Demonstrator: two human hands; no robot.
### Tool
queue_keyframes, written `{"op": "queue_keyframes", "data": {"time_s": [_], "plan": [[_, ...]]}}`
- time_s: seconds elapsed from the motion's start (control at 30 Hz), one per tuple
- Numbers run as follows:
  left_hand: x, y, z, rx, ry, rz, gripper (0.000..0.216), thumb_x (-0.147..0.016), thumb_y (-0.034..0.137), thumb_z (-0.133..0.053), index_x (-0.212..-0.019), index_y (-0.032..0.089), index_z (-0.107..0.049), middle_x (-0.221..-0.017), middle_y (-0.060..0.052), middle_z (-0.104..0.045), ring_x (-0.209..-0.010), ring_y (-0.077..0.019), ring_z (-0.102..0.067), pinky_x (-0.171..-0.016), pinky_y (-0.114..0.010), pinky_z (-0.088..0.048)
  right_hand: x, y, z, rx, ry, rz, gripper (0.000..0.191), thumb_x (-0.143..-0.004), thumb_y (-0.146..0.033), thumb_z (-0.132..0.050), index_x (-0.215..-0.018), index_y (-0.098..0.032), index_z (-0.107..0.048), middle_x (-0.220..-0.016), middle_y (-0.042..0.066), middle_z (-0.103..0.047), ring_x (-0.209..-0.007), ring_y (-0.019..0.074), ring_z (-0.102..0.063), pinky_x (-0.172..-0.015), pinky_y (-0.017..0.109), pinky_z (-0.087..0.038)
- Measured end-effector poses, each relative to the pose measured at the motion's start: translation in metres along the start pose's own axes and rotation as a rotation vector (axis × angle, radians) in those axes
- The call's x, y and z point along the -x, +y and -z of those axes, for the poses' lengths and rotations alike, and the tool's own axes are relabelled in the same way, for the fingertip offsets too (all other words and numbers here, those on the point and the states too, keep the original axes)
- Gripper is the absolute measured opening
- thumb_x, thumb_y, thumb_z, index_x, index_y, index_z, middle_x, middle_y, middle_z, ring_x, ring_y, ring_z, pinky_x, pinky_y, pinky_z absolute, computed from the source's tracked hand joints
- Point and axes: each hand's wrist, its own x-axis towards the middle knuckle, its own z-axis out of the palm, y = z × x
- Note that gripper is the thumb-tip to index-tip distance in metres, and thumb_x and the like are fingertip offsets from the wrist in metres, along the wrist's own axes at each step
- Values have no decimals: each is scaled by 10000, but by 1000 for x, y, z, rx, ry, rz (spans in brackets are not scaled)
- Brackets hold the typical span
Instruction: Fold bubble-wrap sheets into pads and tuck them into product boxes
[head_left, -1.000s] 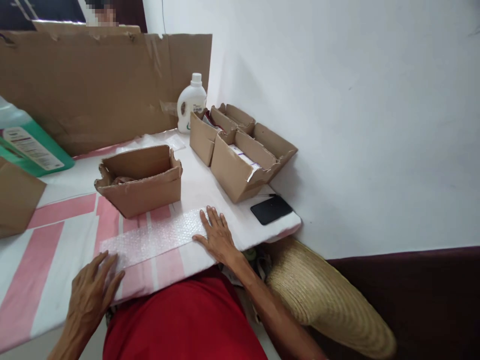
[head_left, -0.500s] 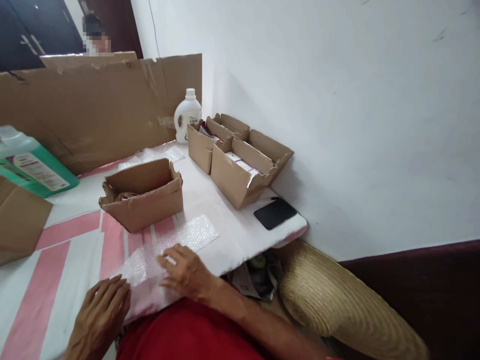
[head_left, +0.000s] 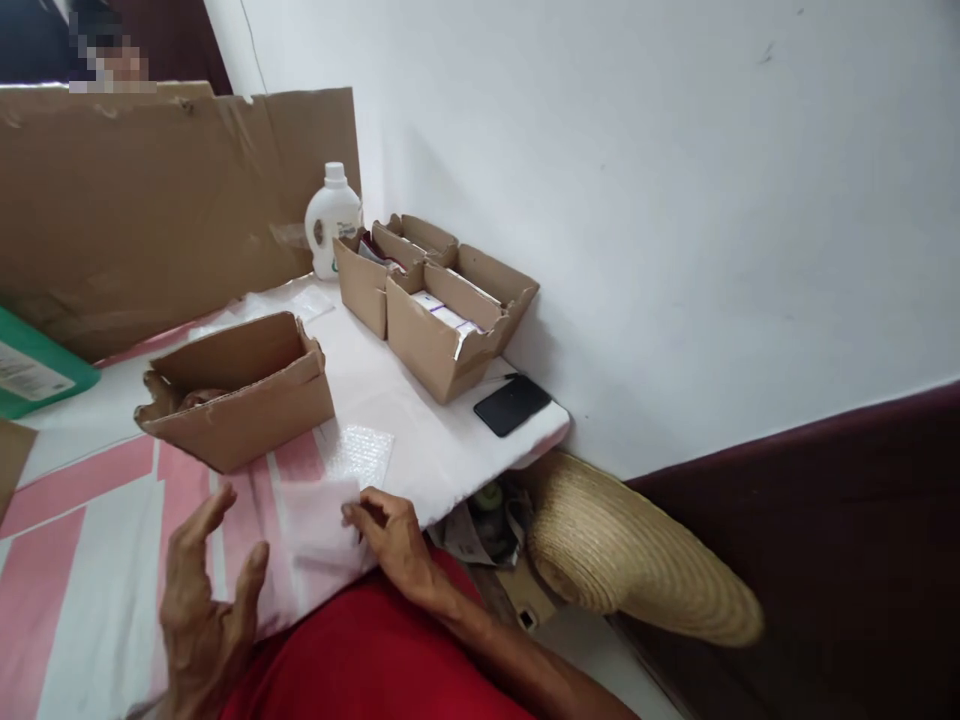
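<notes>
A strip of clear bubble wrap [head_left: 341, 480] lies on the pink-and-white striped table cover [head_left: 90, 560] near the front edge. My right hand [head_left: 390, 535] pinches its near end and has it partly lifted and folded. My left hand [head_left: 202, 600] hovers just left of the wrap with fingers spread, holding nothing. An open cardboard box [head_left: 240, 390] stands right behind the wrap.
Two open cardboard boxes with packets [head_left: 442, 320] stand against the white wall, a white bottle [head_left: 331, 218] behind them. A black phone [head_left: 511, 404] lies at the table corner. A cardboard sheet [head_left: 150, 200] stands at the back; a straw hat [head_left: 637, 550] hangs below.
My right hand slid left along the bubble wrap and took hold of it, folding it up. My left hand lifted off the table and spread its fingers.
</notes>
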Motion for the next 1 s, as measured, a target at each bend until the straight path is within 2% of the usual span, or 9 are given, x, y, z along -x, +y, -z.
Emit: {"op": "queue_keyframes", "data": {"time_s": [0.1,0.27,0.47,0.53,0.6,0.7,0.77,0.87,1.0], "plan": [[12,2,-31,-20,-31,-188,595,-897,223,-672,-1463,207,-493,-1323,-144,-614,-1226,-269,-597,-1056,-432,-476,-9,0,12,31,83,-33,353,-945,-392,-597,-654,-195,-565,-570,-52,-542,-559,108,-513,-574,225,-369],[31,-3,-72,-102,-263,-439,522,-921,182,-624,-1431,195,-513,-1382,-157,-607,-1308,-273,-565,-1087,-425,-447,-25,7,23,266,86,-8,354,-948,-347,-566,-631,-194,-519,-533,-71,-457,-544,96,-437,-570,232,-316],[43,-17,-89,-236,-357,-532,562,-960,242,-555,-1507,196,-437,-1488,-136,-568,-1446,-275,-459,-1187,-450,-349,-37,20,29,465,134,29,352,-928,-299,-622,-604,-189,-541,-545,-64,-462,-549,98,-425,-588,238,-329],[46,-20,-91,-252,-375,-534,597,-955,258,-567,-1528,188,-413,-1503,-139,-555,-1455,-279,-450,-1199,-455,-334,-36,21,29,494,148,22,263,-927,-301,-646,-691,-190,-616,-611,-35,-562,-596,125,-505,-627,247,-387],[49,-21,-92,-257,-390,-538,628,-955,282,-571,-1548,194,-385,-1512,-137,-548,-1457,-281,-450,-1202,-457,-335,-31,18,28,604,211,54,125,-942,-284,-642,-917,-172,-692,-805,44,-678,-729,184,-608,-706,285,-459],[49,-20,-90,-245,-386,-539,636,-959,309,-563,-1555,201,-370,-1514,-137,-545,-1461,-278,-445,-1215,-464,-326,-23,6,23,871,313,248,324,-999,-307,-568,-1249,-112,-636,-1093,179,-692,-987,286,-649,-868,391,-515],[48,-19,-86,-194,-371,-550,576,-953,276,-566,-1507,187,-437,-1455,-147,-598,-1452,-283,-456,-1222,-489,-324,-20,-2,18,951,180,492,391,-1021,-360,-537,-1317,-113,-604,-1160,187,-690,-1112,302,-624,-1001,441,-486],[47,-20,-78,-85,-383,-578,389,-935,180,-562,-1322,180,-604,-1265,-140,-698,-1390,-282,-520,-1178,-494,-401,-27,-3,12,941,-235,789,446,-1039,-433,-517,-1375,-146,-572,-1325,135,-665,-1339,252,-520,-1172,408,-368],[49,-33,-75,-134,-462,-648,300,-943,232,-571,-1225,225,-675,-1392,-124,-630,-1384,-272,-519,-1131,-453,-450,-49,21,16,1065,-510,808,588,-1035,-540,-492,-1465,-139,-495,-1551,106,-510,-1501,255,-353,-1259,456,-215]]}}
